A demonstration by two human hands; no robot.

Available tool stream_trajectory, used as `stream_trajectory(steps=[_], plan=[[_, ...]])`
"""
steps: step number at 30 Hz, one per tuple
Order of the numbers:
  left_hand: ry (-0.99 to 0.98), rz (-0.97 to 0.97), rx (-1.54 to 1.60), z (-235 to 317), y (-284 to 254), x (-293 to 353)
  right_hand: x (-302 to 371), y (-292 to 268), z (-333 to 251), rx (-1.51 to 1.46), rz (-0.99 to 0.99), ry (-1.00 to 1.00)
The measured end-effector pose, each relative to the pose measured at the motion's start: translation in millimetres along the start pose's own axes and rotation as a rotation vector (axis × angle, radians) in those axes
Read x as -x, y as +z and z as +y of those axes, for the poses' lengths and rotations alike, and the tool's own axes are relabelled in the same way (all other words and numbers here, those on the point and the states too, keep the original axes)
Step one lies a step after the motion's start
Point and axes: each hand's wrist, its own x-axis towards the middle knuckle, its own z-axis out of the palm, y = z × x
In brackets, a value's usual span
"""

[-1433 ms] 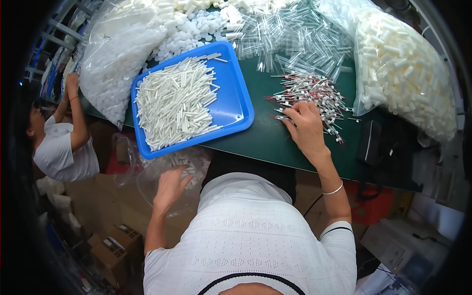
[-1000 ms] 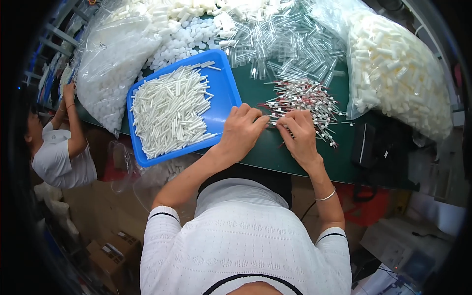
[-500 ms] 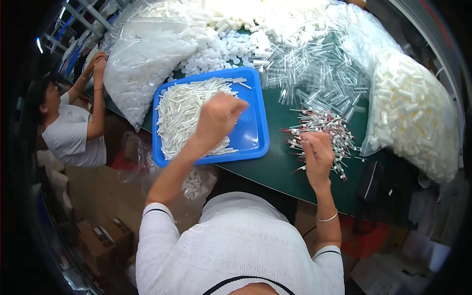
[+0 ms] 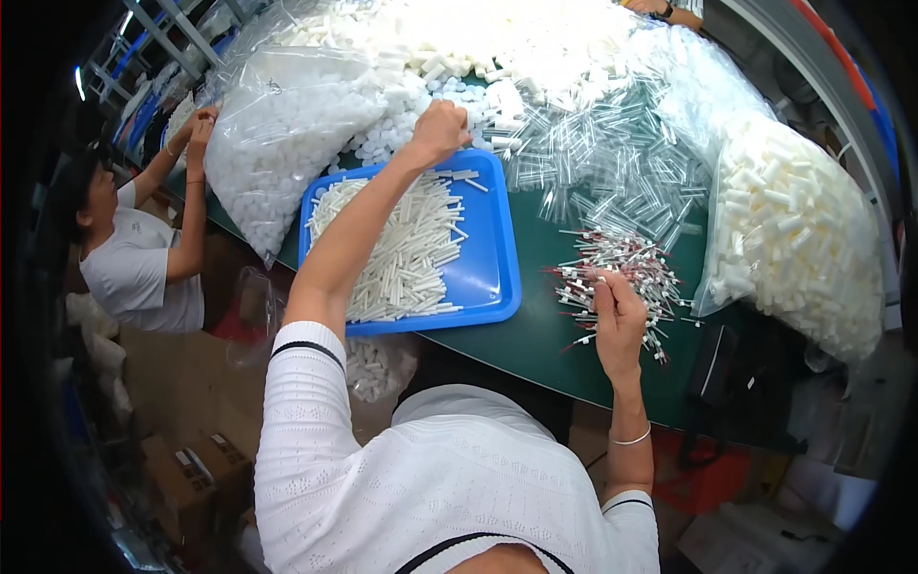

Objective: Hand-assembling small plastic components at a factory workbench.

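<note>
At the left, a bulging clear bag of white pieces (image 4: 277,143) lies on the worktop (image 4: 516,352), its lower tip reaching the near edge. A slide over that edge is possible if the bag is knocked.

Next to it is a blue tray (image 4: 492,292) of white rods (image 4: 411,273). The tray's near left corner appears to overhang the worktop's near edge; a downward press there could tip it and spill the rods.

The left hand (image 4: 442,132) is above the tray's far edge, beside loose white caps (image 4: 382,139), which lie between the bag and the tray. Its fingers are curled; whether they grip anything cannot be told. The forearm crosses over the rods and, if lowered, could drag some out.

Beyond the tray's far right corner, clear tubes (image 4: 612,143) lie in a loose heap touching small red-and-white parts (image 4: 626,253). Mixing is a risk, as nothing divides them.

The right hand (image 4: 620,316) is at the near side of those parts, thumb and forefinger drawn together; any item pinched between them is too small to confirm. A careless sweep could scatter parts toward the near edge.

Toward the worktop's right end, a full bag of cream cylinders (image 4: 803,230) leans; slumping could bury nearby parts.
</note>
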Motion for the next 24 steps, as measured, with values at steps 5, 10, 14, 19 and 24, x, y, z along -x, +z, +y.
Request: stream_trajectory(steps=[5,10,14,19,24], plan=[[-0.246,-0.148,1.115,83,-73,71,12,1,-25,-0.207,-0.077,0.114],[-0.672,-0.436,1.807,142,-86,171,18,23,-46,-0.159,-0.215,0.018],[-0.715,-0.365,1.980,162,-83,189,18,27,-50,-0.133,-0.232,0.009],[-0.695,-0.387,2.031,162,-80,195,21,27,-50,-0.083,-0.265,0.024],[-0.700,-0.391,1.972,160,-82,198,23,25,-54,-0.058,-0.299,0.044]])
